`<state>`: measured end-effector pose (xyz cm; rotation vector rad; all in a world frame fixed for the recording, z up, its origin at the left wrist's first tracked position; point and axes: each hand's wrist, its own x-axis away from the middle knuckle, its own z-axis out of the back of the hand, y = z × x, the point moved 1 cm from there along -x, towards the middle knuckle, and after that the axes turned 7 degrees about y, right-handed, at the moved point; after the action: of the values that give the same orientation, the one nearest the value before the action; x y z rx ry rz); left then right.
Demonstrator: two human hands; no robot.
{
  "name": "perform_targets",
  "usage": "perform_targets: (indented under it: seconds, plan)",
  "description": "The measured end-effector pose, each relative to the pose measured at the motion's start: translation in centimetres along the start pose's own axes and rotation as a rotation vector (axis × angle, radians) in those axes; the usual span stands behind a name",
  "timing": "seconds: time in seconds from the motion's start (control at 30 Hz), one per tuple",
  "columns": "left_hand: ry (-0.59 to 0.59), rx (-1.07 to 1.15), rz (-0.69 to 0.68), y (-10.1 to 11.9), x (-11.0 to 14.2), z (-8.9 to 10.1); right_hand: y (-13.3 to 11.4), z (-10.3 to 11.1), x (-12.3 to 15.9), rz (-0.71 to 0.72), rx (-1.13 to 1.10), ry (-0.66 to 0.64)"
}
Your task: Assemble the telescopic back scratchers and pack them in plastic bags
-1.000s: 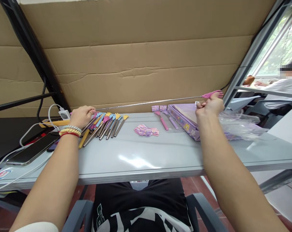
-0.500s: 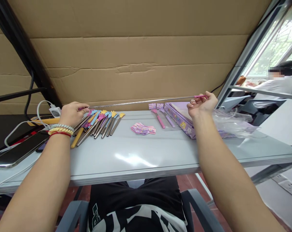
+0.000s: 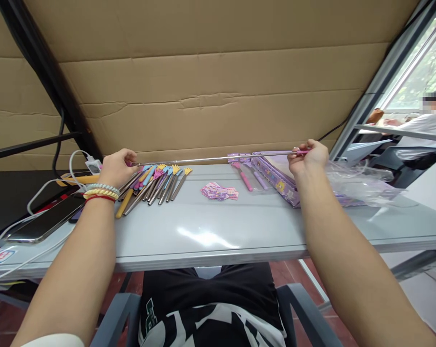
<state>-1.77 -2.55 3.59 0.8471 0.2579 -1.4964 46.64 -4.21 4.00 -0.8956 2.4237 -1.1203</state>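
A telescopic back scratcher, drawn out to a long thin metal rod, spans the space between my hands just above the table. My left hand is closed on its left end, and my right hand is closed round the pink part at its right end. Below and beside my left hand lies a pile of collapsed back scratchers with pink, blue, yellow and purple hand-shaped heads. A small stack of pink printed cards sits mid-table. Near my right hand, a pink back scratcher and a purple one lie in clear packaging.
A purple printed box and crumpled clear plastic are at the right. On the left rest a phone, white cables and a charger. A cardboard panel stands behind the table. Another person sits far right.
The view has shifted slightly, so the scene sits a little further right. My right hand has turned and its grip on the pink end is changed. The rod remains stretched between both hands.
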Motion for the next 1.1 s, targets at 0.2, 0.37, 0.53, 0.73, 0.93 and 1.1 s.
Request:
perform_targets:
  seconds: [0.2, 0.37, 0.53, 0.73, 0.93, 1.1]
  plan:
    - [-0.041, -0.25, -0.011, -0.3, -0.2, 0.0, -0.7, 0.0, 0.2, 0.047, -0.095, 0.06]
    - [-0.064, -0.359, 0.063, 0.8, 0.4, 1.6, -1.4, 0.1, 1.1, 0.17, -0.115, 0.116]
    - [0.016, -0.45, 0.093, 2.2, 0.8, 2.9, -1.3, -0.4, 1.9, 0.204, -0.063, 0.18]
    - [-0.046, -0.452, -0.039, 6.0, 1.6, 1.2, 1.8, -3.2, 5.1, 0.311, 0.012, -0.046]
    - [-0.021, -0.415, -0.115, 10.0, 3.8, -0.2, 5.7, -4.7, 11.6, 0.335, 0.126, -0.508]
    - [0.001, -0.369, -0.164, 11.7, 5.2, -0.8, 7.7, -4.5, 15.0, 0.258, 0.218, -0.762]
